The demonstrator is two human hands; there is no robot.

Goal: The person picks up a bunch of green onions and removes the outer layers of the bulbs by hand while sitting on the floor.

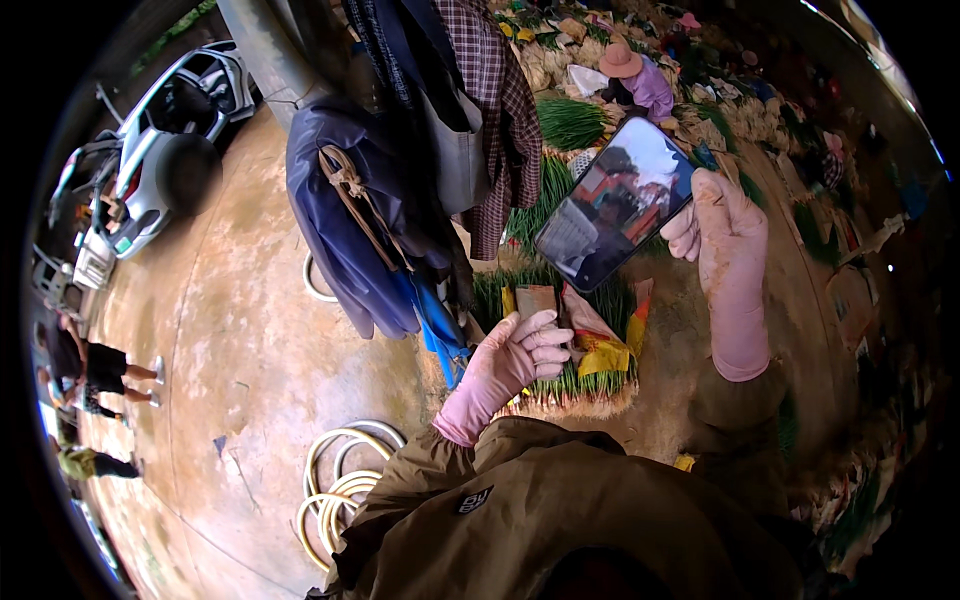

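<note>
My right hand (735, 265), in a soiled pink rubber glove, is closed on the right edge of a smartphone (615, 205). The phone is raised and tilted, and its dark glossy screen mirrors buildings and sky. Lower and to the left is my left hand (505, 368), in a matching glove, with fingers loosely curled, a little apart, and nothing visible in them. Just beyond it stands a block of green onions (590, 385), roots toward me. A brown flat piece (537, 300) and a red and yellow plastic sack (605, 345) rest on the onions.
Left of my hands, a dark blue raincoat (350, 220) and a plaid shirt (495, 110) hang by a post (265, 50). A coiled hose (345, 490) lies on the concrete. Further off are a silver vehicle (150, 180), more onions (570, 125) and a person in a pink hat (650, 90).
</note>
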